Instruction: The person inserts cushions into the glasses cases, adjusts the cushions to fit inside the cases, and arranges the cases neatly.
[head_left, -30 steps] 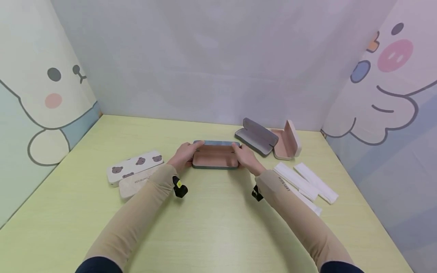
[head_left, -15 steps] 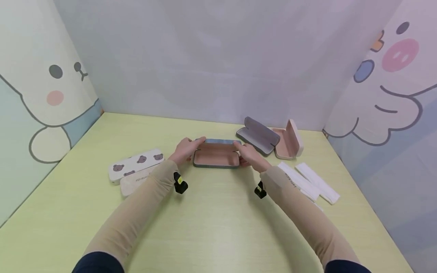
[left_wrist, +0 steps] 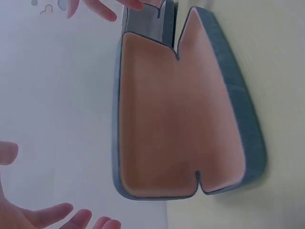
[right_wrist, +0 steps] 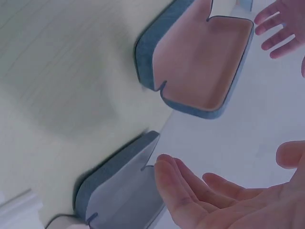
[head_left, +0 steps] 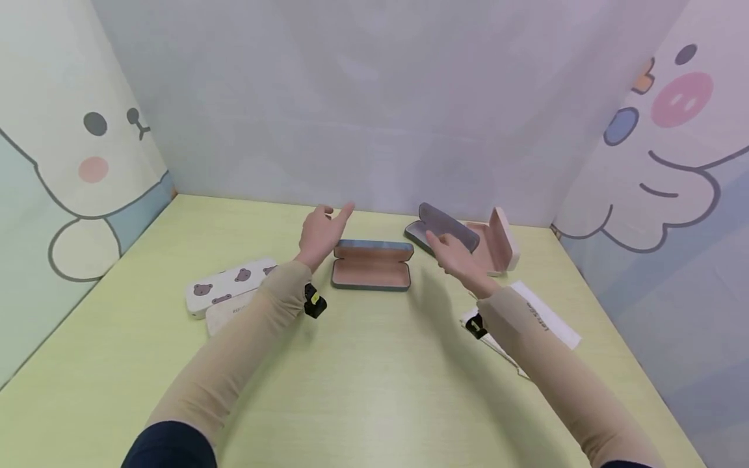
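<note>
Centrally, the open blue case (head_left: pixel 372 275) was supported by the counter (head_left: pixel 374 390) between the left hand (head_left: pixel 322 235) and right hand (head_left: pixel 459 259); the fingers (right_wrist: pixel 174 193) were relaxed, partly extended and empty. Presumably light and stiff-shelled, the case was best gripped at both ends.

Five cases are here. Three stand open: a blue case (head_left: pixel 371 273), a grey case (head_left: pixel 448 225) and a pink case (head_left: pixel 498 244). Two are closed: a bear case (head_left: pixel 226 283) and a case with letters (head_left: pixel 223 312). There is one left hand (head_left: pixel 321 238), one right hand (head_left: pixel 459 259), two black boxes (head_left: pixel 315 303) and one counter (head_left: pixel 374 383). At least two white strips (head_left: pixel 554 314) show, partly hidden.
</note>
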